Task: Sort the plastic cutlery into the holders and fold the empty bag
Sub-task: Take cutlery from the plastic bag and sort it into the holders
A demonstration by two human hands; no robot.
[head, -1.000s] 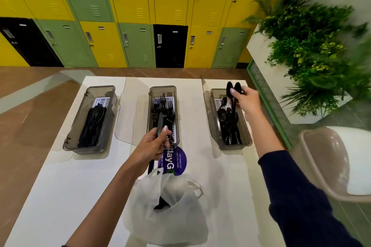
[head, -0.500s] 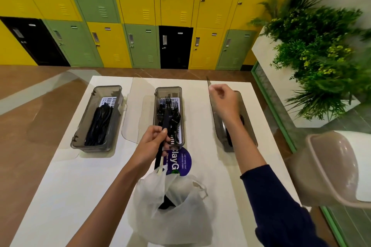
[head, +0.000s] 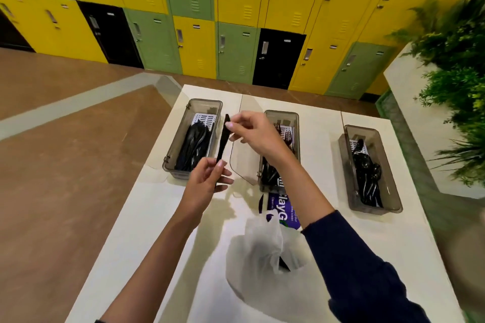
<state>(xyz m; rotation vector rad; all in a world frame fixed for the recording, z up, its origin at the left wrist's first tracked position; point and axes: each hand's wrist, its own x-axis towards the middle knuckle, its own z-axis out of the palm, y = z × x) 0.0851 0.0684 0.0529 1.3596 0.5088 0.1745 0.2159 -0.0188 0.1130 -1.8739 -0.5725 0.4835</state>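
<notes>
Cutlery piece (head: 222,144), slim, black and plastic, most likely a knife, is held in the air by both ends. The left grip (head: 207,181) pinches its lower end, and the right grip (head: 252,134) pinches its upper tip between thumb and forefinger. It hangs just beside the right wall of the left holder (head: 178,174), not yet inside. That holder has a bundle of long black pieces in it. The middle holder (head: 281,113) has forks and the right holder (head: 378,207) has spoons, so I judge that most of the sorting is done. Nearer the person, the white bag (head: 252,252) lies crumpled on the tabletop (head: 328,139). Something dark shows in its mouth, so it seems not yet empty. What is left, as I judge it: drop this piece in, clear the bag, then fold it.
</notes>
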